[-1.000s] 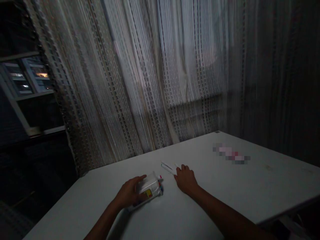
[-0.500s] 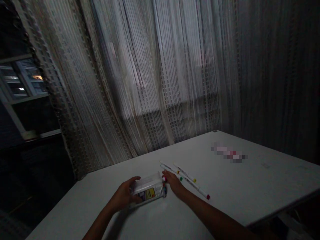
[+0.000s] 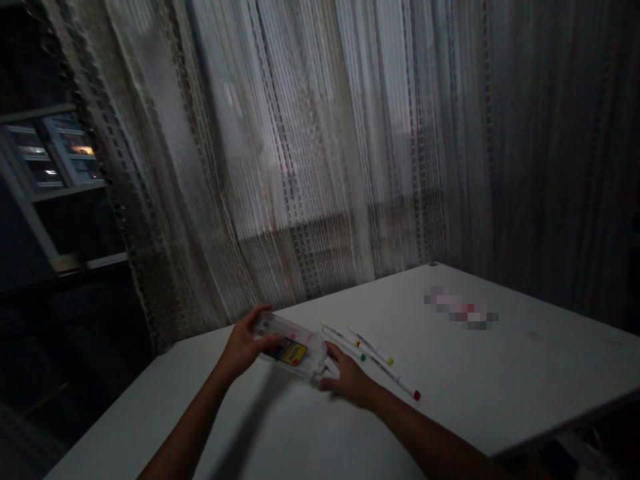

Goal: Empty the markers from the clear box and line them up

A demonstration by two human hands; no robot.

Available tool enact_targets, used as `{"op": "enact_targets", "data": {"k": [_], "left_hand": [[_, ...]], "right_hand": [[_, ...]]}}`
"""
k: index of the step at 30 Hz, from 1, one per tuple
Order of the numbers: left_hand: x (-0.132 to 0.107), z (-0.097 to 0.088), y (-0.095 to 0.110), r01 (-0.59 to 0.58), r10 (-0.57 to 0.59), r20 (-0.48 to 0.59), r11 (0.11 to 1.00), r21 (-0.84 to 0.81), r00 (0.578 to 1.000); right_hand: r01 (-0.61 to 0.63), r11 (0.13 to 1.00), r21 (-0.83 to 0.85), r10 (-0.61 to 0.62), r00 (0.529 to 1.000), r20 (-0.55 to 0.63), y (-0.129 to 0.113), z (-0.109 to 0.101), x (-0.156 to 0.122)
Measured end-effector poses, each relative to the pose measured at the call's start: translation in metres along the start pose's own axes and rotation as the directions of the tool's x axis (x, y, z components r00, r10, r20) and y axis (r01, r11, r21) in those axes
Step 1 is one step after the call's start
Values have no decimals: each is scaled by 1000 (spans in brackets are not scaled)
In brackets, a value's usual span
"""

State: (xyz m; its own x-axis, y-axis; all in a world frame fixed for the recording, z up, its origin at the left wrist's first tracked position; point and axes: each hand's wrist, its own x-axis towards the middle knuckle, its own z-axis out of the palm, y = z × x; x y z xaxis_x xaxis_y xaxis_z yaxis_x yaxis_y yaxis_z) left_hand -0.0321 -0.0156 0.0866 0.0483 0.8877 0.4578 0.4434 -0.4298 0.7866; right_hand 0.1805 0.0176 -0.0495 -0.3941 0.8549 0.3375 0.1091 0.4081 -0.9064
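My left hand [image 3: 243, 343] grips the far end of a clear plastic marker case [image 3: 290, 343] with a yellow label, lifted off the white table [image 3: 500, 373] and tilted down to the right. My right hand [image 3: 347, 380] is at the case's lower open end, fingers curled around it. Three white markers [image 3: 370, 353] with coloured caps lie side by side on the table just right of my right hand.
A blurred-out flat item [image 3: 460, 308] lies further right on the table. Sheer striped curtains [image 3: 320, 153] hang right behind the table. A dark shelf unit [image 3: 45, 173] stands at the left. The room is dim.
The case has gone from lying on the table to being lifted and tilted by my left hand. My right hand left the markers and came to the case's end.
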Motion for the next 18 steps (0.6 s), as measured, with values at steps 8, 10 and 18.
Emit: {"op": "enact_targets", "data": {"k": [8, 10, 18], "left_hand": [[-27, -26, -44, 92, -114, -153, 985, -147, 982], [-34, -35, -54, 109, -143, -181, 977, -183, 973], [-70, -91, -104, 243, -437, -437, 869, -432, 787]], "right_hand": [[-26, 791, -611, 128, 984, 124, -31, 0, 6], [17, 713, -701, 124, 981, 150, -39, 1, 6], [-63, 449, -891, 192, 981, 28, -51, 3, -2]]}}
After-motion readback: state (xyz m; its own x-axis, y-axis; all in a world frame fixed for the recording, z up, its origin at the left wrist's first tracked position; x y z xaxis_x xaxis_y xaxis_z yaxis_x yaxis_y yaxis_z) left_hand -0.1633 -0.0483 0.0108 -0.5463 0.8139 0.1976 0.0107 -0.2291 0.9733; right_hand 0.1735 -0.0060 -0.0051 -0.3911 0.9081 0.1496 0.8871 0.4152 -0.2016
